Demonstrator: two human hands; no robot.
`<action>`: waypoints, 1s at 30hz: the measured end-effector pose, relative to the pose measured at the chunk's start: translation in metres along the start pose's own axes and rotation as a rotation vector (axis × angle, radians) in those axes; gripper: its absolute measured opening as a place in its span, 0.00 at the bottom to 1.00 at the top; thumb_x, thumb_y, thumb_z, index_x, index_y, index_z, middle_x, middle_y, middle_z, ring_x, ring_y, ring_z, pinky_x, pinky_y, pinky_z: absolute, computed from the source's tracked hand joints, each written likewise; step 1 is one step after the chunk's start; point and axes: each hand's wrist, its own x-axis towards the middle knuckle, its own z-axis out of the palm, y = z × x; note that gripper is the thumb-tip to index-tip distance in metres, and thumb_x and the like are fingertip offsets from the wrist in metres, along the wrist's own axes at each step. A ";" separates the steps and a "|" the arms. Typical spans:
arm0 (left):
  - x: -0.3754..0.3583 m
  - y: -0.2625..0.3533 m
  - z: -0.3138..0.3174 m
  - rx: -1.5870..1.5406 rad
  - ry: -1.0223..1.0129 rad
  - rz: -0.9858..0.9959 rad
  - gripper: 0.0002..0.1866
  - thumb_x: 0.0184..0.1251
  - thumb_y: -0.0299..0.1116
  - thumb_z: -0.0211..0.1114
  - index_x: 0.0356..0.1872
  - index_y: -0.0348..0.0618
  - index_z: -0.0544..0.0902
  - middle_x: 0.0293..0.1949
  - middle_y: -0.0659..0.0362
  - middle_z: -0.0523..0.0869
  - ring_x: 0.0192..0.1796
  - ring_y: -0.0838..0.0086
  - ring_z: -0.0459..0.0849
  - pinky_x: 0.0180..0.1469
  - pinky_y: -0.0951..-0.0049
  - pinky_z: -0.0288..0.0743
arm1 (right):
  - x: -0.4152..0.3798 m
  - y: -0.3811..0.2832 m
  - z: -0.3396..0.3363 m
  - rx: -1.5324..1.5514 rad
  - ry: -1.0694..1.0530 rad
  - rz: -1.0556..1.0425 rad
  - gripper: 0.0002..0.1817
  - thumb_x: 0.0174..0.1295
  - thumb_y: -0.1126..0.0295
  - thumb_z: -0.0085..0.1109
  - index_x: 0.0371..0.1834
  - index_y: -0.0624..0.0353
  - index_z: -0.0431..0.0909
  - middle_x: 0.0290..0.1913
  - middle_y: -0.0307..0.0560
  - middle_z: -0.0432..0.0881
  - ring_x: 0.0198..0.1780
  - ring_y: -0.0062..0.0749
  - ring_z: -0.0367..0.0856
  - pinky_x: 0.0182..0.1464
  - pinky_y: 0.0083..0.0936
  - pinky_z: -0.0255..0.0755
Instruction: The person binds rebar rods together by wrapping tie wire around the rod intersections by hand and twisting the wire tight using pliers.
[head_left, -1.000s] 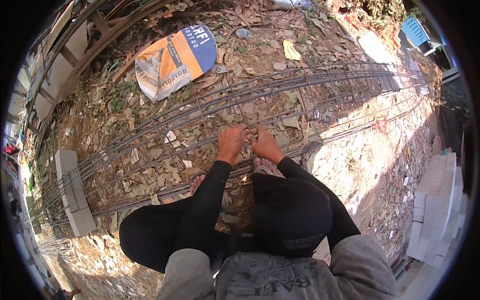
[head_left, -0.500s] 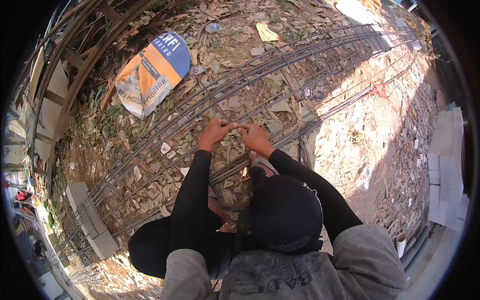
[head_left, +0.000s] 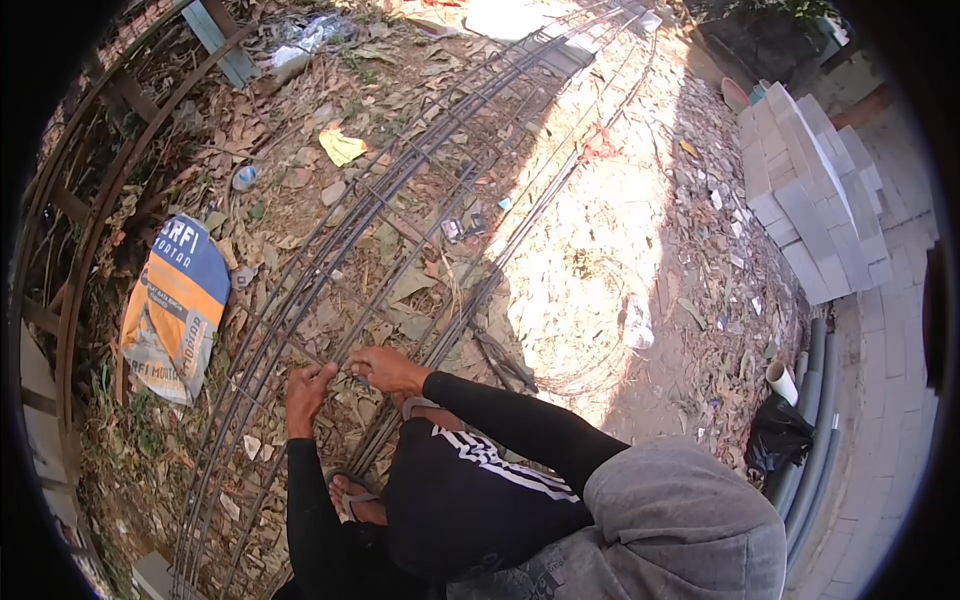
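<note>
I'm crouching over steel bars (head_left: 372, 205), lower left of centre.
My left hand (head_left: 308, 396) and right hand (head_left: 390, 370) are holding fingertips bunched, seemingly for fine control; I can't tell on what.

The scene is viewed by one camera worn on the person's head, faced forward and steeply down at the ground (head_left: 585, 310). The shirt (head_left: 690, 520) and a knee (head_left: 460, 500) are shown nearest, low in the view; the left hand (head_left: 308, 398) and right hand (head_left: 390, 370) are seen just beyond. The bars (head_left: 370, 200) are taken in slantwise toward the ground's far edge, the blocks (head_left: 800, 200) at its right edge. Straight lines are bowed by the wide lens, the view's corners blackened.
</note>
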 end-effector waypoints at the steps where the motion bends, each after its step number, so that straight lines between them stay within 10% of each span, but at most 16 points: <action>1: -0.001 -0.013 0.007 -0.011 0.051 0.026 0.35 0.69 0.68 0.69 0.34 0.37 0.93 0.17 0.60 0.77 0.19 0.73 0.71 0.27 0.61 0.63 | 0.000 0.001 0.002 0.068 0.033 -0.009 0.21 0.81 0.57 0.56 0.59 0.65 0.83 0.51 0.62 0.86 0.54 0.59 0.84 0.57 0.52 0.75; 6: -0.022 0.033 -0.001 -0.088 0.076 -0.021 0.33 0.70 0.65 0.71 0.25 0.41 0.83 0.17 0.65 0.63 0.20 0.75 0.62 0.30 0.56 0.56 | 0.013 0.032 0.035 0.322 0.131 -0.089 0.25 0.85 0.51 0.51 0.61 0.65 0.82 0.41 0.54 0.84 0.41 0.43 0.82 0.50 0.46 0.74; 9: -0.020 0.025 0.005 -0.109 0.123 0.043 0.34 0.71 0.66 0.70 0.22 0.43 0.80 0.17 0.65 0.61 0.20 0.75 0.61 0.29 0.55 0.55 | 0.001 0.032 0.024 0.268 0.069 0.107 0.24 0.86 0.52 0.50 0.63 0.63 0.81 0.32 0.43 0.79 0.32 0.30 0.77 0.42 0.41 0.73; 12: -0.012 0.014 0.004 -0.012 0.085 0.043 0.37 0.72 0.70 0.65 0.19 0.44 0.77 0.17 0.65 0.59 0.20 0.75 0.57 0.30 0.57 0.51 | -0.031 0.013 0.013 0.878 -0.129 0.538 0.23 0.86 0.52 0.50 0.67 0.60 0.79 0.27 0.34 0.71 0.25 0.21 0.68 0.36 0.36 0.71; 18: -0.014 0.012 0.002 0.036 0.064 0.034 0.37 0.73 0.70 0.64 0.23 0.42 0.84 0.16 0.66 0.60 0.20 0.75 0.56 0.31 0.57 0.50 | -0.054 0.075 0.014 1.405 -0.215 0.485 0.21 0.86 0.56 0.50 0.67 0.60 0.79 0.32 0.38 0.78 0.30 0.26 0.75 0.44 0.39 0.76; 21: -0.017 0.021 0.003 0.015 0.097 0.021 0.37 0.72 0.70 0.65 0.25 0.42 0.87 0.16 0.65 0.61 0.20 0.75 0.59 0.31 0.56 0.53 | -0.033 0.074 0.006 0.325 0.303 0.099 0.21 0.85 0.58 0.52 0.66 0.61 0.82 0.44 0.51 0.87 0.45 0.40 0.86 0.55 0.45 0.77; 23: -0.013 0.022 0.004 0.030 0.112 0.035 0.36 0.72 0.69 0.65 0.25 0.41 0.87 0.16 0.65 0.62 0.20 0.75 0.61 0.31 0.55 0.55 | -0.023 0.073 0.008 0.074 0.215 0.117 0.23 0.84 0.55 0.52 0.68 0.60 0.82 0.60 0.62 0.86 0.60 0.52 0.85 0.62 0.48 0.76; 26: -0.021 0.043 -0.003 0.015 0.049 -0.033 0.32 0.75 0.64 0.66 0.26 0.41 0.84 0.16 0.64 0.63 0.20 0.76 0.61 0.31 0.56 0.55 | -0.039 0.069 0.008 0.154 0.188 0.198 0.25 0.78 0.52 0.58 0.66 0.60 0.82 0.57 0.62 0.87 0.58 0.56 0.86 0.61 0.48 0.77; 30: -0.012 0.007 0.006 0.044 0.110 -0.036 0.32 0.74 0.65 0.67 0.37 0.40 0.92 0.18 0.63 0.76 0.21 0.74 0.70 0.31 0.58 0.63 | -0.136 0.076 -0.040 0.099 0.691 0.313 0.24 0.70 0.53 0.67 0.59 0.61 0.84 0.51 0.61 0.87 0.52 0.56 0.87 0.55 0.47 0.79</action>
